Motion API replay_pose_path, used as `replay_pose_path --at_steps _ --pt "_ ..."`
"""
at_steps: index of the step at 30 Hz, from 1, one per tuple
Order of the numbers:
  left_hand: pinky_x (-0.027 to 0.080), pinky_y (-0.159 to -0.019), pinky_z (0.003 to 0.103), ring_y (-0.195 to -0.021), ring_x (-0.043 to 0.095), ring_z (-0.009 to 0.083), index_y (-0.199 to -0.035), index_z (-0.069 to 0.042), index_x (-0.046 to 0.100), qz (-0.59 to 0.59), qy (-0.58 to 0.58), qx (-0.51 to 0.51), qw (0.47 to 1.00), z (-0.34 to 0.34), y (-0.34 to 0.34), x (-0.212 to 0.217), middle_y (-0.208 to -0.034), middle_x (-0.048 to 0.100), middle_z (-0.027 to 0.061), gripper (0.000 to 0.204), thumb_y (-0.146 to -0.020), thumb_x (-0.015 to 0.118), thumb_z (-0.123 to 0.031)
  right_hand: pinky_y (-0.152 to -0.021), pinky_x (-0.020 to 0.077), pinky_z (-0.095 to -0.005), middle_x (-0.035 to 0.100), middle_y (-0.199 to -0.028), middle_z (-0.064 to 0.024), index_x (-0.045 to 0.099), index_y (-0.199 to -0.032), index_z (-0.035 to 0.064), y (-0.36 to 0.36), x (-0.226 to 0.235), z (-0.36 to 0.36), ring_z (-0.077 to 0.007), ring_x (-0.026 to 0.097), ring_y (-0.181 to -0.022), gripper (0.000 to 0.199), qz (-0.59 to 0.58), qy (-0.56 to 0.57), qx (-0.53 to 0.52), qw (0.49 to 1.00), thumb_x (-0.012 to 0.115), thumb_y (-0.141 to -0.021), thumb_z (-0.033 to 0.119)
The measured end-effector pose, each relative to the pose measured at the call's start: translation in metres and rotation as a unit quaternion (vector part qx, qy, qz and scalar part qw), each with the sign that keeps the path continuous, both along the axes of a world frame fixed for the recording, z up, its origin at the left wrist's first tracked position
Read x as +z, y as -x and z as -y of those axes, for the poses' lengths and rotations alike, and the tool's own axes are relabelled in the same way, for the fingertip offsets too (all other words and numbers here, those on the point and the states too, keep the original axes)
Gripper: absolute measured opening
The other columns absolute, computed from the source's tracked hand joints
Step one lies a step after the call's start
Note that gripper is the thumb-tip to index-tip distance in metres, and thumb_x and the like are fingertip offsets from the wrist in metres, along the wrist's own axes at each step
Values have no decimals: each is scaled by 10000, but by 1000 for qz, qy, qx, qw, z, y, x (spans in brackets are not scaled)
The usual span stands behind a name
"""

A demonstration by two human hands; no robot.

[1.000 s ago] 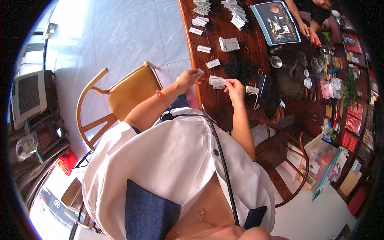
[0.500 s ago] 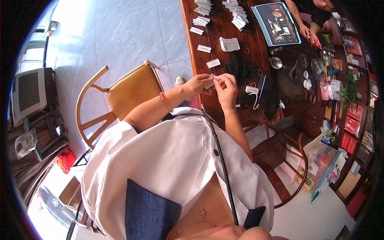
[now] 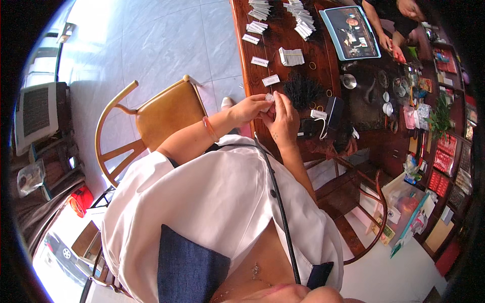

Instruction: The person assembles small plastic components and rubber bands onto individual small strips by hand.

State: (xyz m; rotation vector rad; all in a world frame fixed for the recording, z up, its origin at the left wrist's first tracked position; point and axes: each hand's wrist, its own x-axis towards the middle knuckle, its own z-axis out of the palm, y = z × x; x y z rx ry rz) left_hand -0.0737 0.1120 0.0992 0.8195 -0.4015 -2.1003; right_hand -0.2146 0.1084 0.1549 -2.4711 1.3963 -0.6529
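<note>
Above the table's near left edge, my two hands meet around a small whitish tag [image 3: 270, 97]. My left hand [image 3: 249, 109] pinches it between thumb and fingers. Close against it from the other side is my right hand [image 3: 284, 119], its fingers bent together at the tag; part of the tag is hidden by them. Just beyond my fingers lies a bundle of black strings [image 3: 302, 89]. A single white tag [image 3: 271, 80] rests near the edge, with another tag [image 3: 259, 61] farther along. Behind the strings stands a stack of white tags [image 3: 291, 57].
Fanned piles of tags [image 3: 304, 25] lie at the far end beside a tablet [image 3: 350, 33] in a light blue case. A dark box [image 3: 334, 111] sits right of my hands. Another person's hands [image 3: 397, 52] are across the table. A tan chair [image 3: 169, 113] stands left.
My right hand has turned and its fingers have closed in nearer to my left hand. The small tag has shifted slightly up and is tilted differently between my fingers.
</note>
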Motion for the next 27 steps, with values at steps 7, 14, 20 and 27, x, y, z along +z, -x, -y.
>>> replay_pose_path --at_steps 7,14,20,27 --pt "459 -765 251 -870 546 118 -1080 -30 521 53 -5 7 999 -3 -4 17 -974 560 27 219 -904 525 -160 -767 455 -379 538 -1110 -95 495 -1189 55 2 -1 -1 -280 564 -951 668 -20 21 10 1000 769 -609 240" --pt "458 -782 274 -875 557 133 -1043 -23 539 43 -7 16 999 -7 -1 13 -953 572 32 217 -903 535 -189 -784 430 -397 517 -1125 -91 476 -1200 55 3 -8 -6 -275 541 -976 663 -23 13 -5 1000 734 -656 334" --pt "470 -780 293 -891 568 153 -1045 -5 529 132 34 -21 991 -4 -2 8 -960 577 48 229 -907 524 -188 -751 463 -393 543 -1090 -95 516 -1152 63 1 -7 -7 -288 572 -921 621 -22 10 -23 999 761 -624 281" --pt "498 -667 298 -790 572 151 -1048 -17 518 122 6 -49 991 -5 -5 -3 -915 578 43 227 -918 499 -202 -772 462 -389 536 -1102 -94 515 -1166 84 4 -10 -4 -290 562 -937 636 14 -43 17 999 774 -608 244"
